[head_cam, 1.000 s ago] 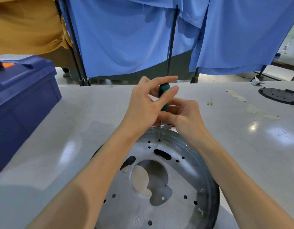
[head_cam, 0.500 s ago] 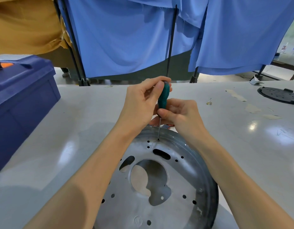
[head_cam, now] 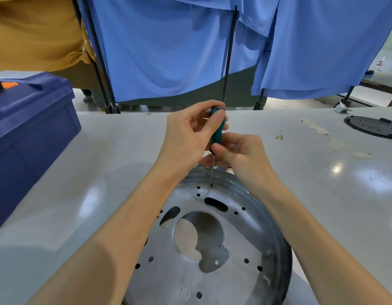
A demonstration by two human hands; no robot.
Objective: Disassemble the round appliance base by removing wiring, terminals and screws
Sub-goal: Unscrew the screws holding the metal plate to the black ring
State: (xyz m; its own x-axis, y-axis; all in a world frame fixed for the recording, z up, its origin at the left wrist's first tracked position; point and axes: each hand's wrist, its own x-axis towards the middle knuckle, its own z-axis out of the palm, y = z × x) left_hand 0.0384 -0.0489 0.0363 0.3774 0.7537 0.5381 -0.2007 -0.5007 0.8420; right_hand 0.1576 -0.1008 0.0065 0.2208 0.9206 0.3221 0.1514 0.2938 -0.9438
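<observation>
- The left hand [head_cam: 186, 130] is curled round the top of a green-handled screwdriver [head_cam: 216, 134]. Its thumb lies down the near side of the handle and its forefinger is hooked over the cap.
- The right hand [head_cam: 241, 155] pinches the lower end of the same handle between the thumb and bent fingers, just below the left hand.
- The screwdriver stands nearly upright. Its thin shaft runs down to a small screw [head_cam: 211, 185], and the tip sits on that screw.
- The screw is in the far part of the round appliance base [head_cam: 234, 274], just inside the raised rim.
- The round appliance base is a bare metal disc that lies flat at the near edge of the worktop [head_cam: 102, 172], about midway along it. Both forearms reach over it.
- The disc has a large irregular opening in the middle, a slot beyond that, and many small round holes. Another screw head [head_cam: 268, 252] shows near its right rim.
- A dark blue box [head_cam: 30, 133] stands at the left edge of the worktop.
- A black round part [head_cam: 373, 127] lies toward the far right corner, well apart from the base.
- Pale patches of tape residue [head_cam: 315, 126] mark the worktop near that part.
- Blue curtains [head_cam: 168, 51] hang on dark poles beyond the far edge.
</observation>
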